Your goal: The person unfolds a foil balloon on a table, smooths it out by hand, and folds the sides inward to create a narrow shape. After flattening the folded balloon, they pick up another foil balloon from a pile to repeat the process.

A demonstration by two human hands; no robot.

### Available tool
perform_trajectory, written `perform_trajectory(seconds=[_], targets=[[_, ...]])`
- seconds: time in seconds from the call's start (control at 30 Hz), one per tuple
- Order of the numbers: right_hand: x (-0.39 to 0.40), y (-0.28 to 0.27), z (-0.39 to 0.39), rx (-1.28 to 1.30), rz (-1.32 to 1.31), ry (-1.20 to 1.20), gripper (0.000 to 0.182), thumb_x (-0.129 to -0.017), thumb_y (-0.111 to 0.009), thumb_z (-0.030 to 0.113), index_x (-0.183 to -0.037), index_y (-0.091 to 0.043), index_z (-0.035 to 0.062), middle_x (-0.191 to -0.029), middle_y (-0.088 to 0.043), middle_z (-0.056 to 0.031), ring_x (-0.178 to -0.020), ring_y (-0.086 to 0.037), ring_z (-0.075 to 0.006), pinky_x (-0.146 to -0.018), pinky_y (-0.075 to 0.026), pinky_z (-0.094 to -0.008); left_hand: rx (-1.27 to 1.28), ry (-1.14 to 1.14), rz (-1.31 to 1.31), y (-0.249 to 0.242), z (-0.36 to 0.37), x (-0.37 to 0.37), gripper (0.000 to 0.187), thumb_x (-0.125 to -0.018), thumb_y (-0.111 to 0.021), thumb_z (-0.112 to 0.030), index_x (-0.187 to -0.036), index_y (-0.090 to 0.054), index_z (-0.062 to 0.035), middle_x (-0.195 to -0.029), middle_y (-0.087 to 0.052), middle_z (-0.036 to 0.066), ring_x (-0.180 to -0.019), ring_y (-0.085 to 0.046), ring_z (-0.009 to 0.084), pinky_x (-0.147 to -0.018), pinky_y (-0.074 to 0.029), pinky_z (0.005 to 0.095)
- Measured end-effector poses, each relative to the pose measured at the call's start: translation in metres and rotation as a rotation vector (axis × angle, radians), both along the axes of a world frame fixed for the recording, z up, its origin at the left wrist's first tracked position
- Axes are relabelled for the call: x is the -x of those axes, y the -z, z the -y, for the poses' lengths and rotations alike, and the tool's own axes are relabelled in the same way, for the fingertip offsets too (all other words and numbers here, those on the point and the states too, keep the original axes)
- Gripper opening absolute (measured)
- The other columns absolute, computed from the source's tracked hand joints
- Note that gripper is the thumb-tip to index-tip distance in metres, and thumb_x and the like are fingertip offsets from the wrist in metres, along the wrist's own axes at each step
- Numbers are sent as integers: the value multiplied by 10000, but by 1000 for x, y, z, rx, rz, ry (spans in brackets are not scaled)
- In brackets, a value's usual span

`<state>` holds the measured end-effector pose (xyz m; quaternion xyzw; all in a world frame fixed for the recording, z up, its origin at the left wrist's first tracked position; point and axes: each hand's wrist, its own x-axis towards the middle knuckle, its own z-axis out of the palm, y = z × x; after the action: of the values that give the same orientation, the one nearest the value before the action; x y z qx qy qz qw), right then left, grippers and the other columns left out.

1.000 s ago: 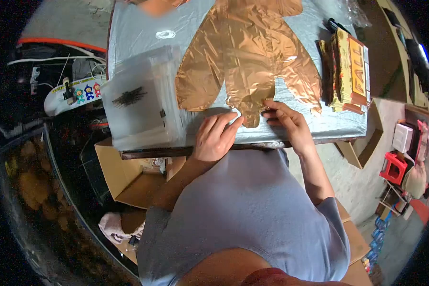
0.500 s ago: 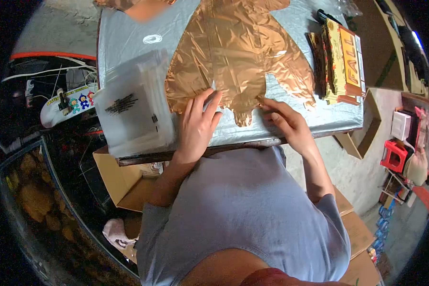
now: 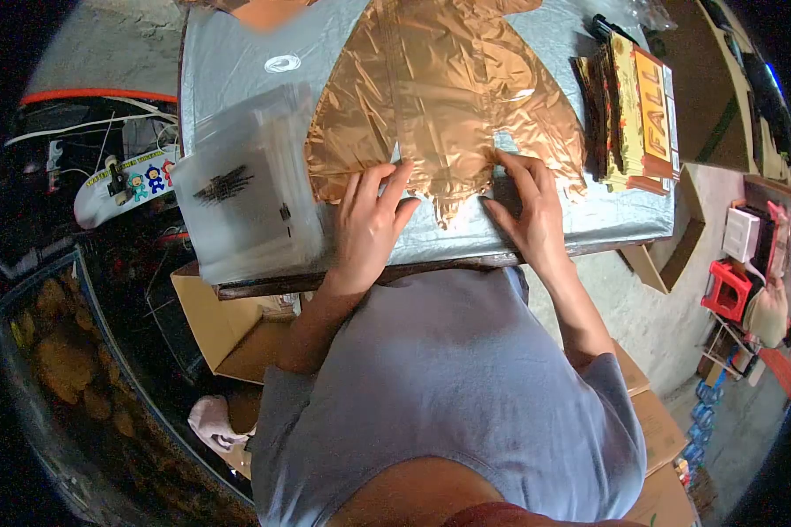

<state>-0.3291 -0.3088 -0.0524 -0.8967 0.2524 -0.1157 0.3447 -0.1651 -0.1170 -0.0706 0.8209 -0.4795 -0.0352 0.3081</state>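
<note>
Moved since the prior frame: R. hand (image 3: 536,206), shifted up from beside the bottom tab to the R. notch; L. hand (image 3: 367,228), near its former spot.

Item 1: copper foil shape (image 3: 444,105), 1 pc., thin, creased, shiny. Lies flat on the silver-covered surface (image 3: 598,224), centre, bottom tab toward the person; top end cut off by frame.

Item 2: L. hand. Fingers extended, tips at the foil's L. notch, thumb apart; nothing visibly gripped.

Item 3: R. hand. Index tip at R. notch, thumb spread off to the side, near the tab; no clench seen. Whether either hand presses firmly or only rests: cannot tell.

Step in hand (judged): arranging / flattening the foil's lower part, both sides at once. Next move (judged) calls for light, even pressure w/ both hands, as thin film probably creases or slides easily.

Adjacent stock: clear plastic sleeves (image 3: 237,228), stacked, L. of foil, dark marks on top; card stack (image 3: 655,114) printed "FALL", just R. of foil; white oval (image 3: 282,63), upper L., ID unclear.

Off-surface: cardboard box (image 3: 204,321), below, L.; red stool (image 3: 727,290), far R.
</note>
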Motion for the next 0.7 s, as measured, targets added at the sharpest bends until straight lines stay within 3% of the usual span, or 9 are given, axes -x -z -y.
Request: perform_trajectory(seconds=[0.43,0.7], targets=[[-5,11,-4,123,35,-22,566,-746,-833,33,-1279,-646,70,-1129,-645,-120,-1042,-613,-329,-903,-509,-413,32,-24,-40,-1,5,4,496,-758,-838,-57,-1229,-685,-52,-1086,-629,109,-1009,-618,323,-867,-512,413],[-5,11,-5,157,44,-2,523,-758,-813,-8,-1252,-657,63,-1097,-649,-116,-1026,-624,-318,-894,-514,-405,54,-14,-8,3,7,5,362,-764,-824,-57,-1085,-658,-49,-1055,-607,105,-963,-610,310,-840,-516,414]])
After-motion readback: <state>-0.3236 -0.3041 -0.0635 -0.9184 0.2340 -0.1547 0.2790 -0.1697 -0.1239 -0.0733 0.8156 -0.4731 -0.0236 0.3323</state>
